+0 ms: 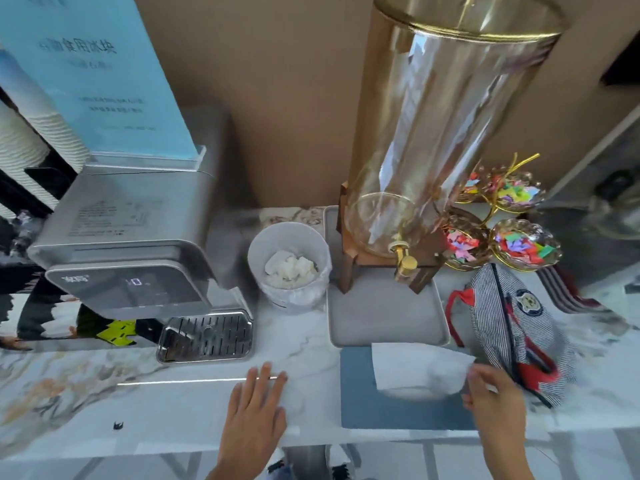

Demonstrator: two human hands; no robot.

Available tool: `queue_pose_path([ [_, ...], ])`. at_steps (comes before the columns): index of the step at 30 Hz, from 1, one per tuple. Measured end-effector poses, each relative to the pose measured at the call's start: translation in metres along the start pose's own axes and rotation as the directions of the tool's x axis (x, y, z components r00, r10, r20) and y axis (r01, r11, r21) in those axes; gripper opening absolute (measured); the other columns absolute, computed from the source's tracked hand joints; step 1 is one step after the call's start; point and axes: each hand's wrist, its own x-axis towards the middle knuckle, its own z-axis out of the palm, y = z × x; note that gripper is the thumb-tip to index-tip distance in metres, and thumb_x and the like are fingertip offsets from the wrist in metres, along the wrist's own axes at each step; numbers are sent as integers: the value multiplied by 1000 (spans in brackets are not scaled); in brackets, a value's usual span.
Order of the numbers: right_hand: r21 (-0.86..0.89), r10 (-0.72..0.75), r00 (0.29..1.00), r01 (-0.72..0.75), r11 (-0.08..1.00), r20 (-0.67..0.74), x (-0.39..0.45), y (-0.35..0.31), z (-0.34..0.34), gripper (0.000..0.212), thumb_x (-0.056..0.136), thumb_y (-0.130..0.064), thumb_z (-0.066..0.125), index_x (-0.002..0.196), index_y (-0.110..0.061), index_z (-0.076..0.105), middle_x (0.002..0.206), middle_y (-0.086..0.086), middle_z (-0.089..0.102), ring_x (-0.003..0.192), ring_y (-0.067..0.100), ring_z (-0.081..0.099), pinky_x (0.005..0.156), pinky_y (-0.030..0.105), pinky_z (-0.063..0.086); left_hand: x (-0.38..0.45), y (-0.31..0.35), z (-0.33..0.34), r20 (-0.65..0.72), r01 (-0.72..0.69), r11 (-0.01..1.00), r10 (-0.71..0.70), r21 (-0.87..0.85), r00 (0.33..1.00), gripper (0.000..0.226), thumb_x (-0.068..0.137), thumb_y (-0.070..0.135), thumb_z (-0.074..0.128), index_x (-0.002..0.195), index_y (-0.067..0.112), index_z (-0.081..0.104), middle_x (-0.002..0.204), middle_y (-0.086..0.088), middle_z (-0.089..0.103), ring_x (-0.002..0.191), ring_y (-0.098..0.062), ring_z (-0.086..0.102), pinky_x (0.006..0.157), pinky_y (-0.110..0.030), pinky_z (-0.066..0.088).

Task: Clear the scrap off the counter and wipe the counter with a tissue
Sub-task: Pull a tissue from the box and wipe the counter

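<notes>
A white tissue [415, 370] hangs spread out above the blue mat [360, 403], pinched at its right edge by my right hand [495, 396]. My left hand [258, 407] lies flat, fingers apart, on the marble counter [173, 403] near its front edge. A small dark scrap [118, 425] lies on the counter at the left front. A white lined bin [289, 265] holding crumpled white paper stands behind my left hand.
A silver machine [138, 244] with a drip tray [206, 336] stands at the left. A glass drink dispenser [433, 140] on a wooden stand sits on a grey tray [381, 317]. Bowls of coloured paper bits [523, 244] and a striped pouch [512, 323] are at the right.
</notes>
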Motion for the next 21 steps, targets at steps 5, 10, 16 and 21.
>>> queue_pose_path([
  [5, -17, 53, 981, -50, 999, 187, 0, 13, 0, 9, 89, -11, 68, 97, -16, 67, 78, 3, 66, 57, 22, 55, 46, 31, 48, 2, 3, -1, 27, 13, 1000, -13, -7, 1000, 58, 82, 36, 46, 137, 22, 55, 149, -13, 50, 137, -35, 43, 110, -44, 23],
  [10, -273, -72, 987, 110, 956, 144, 4, -2, 5, 40, 91, -9, 65, 57, -7, 45, 55, 8, 43, 55, 27, 40, 54, 38, 33, 1, 9, -5, 24, 22, 999, -23, 29, 999, 57, 83, 36, 43, 136, 21, 57, 148, -13, 51, 135, -37, 48, 108, -43, 23],
  [16, 75, -140, 958, 125, 989, 250, -5, -44, 6, 42, 98, -14, 56, 61, -18, 37, 61, -2, 30, 60, 16, 30, 56, 36, 24, 1, 27, -18, 77, 107, 992, -101, -70, 992, 58, 94, 30, 45, 150, 25, 33, 165, -8, 15, 152, -29, 13, 119, -37, 17],
  [21, 357, -88, 858, -115, 927, 506, -16, -77, 14, 32, 99, -14, 56, 70, -1, 61, 68, 8, 59, 64, 19, 54, 64, 31, 42, 2, 77, -54, 224, 236, 562, -92, -793, 970, 63, 89, 20, 66, 140, 43, 38, 146, 4, 49, 140, -12, 40, 102, -3, 26],
])
